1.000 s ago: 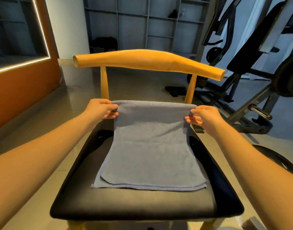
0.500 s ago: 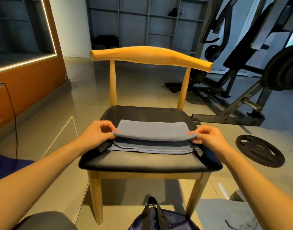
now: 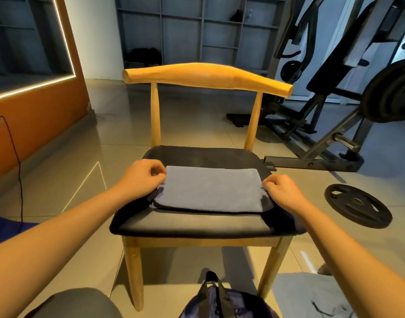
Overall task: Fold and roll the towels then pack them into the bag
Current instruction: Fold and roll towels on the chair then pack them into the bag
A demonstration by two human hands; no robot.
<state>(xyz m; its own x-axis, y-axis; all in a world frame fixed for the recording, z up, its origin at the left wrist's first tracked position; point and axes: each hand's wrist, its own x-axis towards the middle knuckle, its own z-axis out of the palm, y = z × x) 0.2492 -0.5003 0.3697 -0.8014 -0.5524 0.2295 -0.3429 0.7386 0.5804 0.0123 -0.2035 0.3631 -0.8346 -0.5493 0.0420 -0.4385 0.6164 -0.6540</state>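
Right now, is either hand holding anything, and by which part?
Yes, the folded grey towel on the chair seat. The left hand pinches its left end near the far corner, the right hand its right end.

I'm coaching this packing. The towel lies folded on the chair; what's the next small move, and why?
Probably begin rolling the towel from one short end, the right hand turning its edge toward the left hand. It lies folded flat on the chair seat, unrolled, with a hand at each end; the bag waits below.
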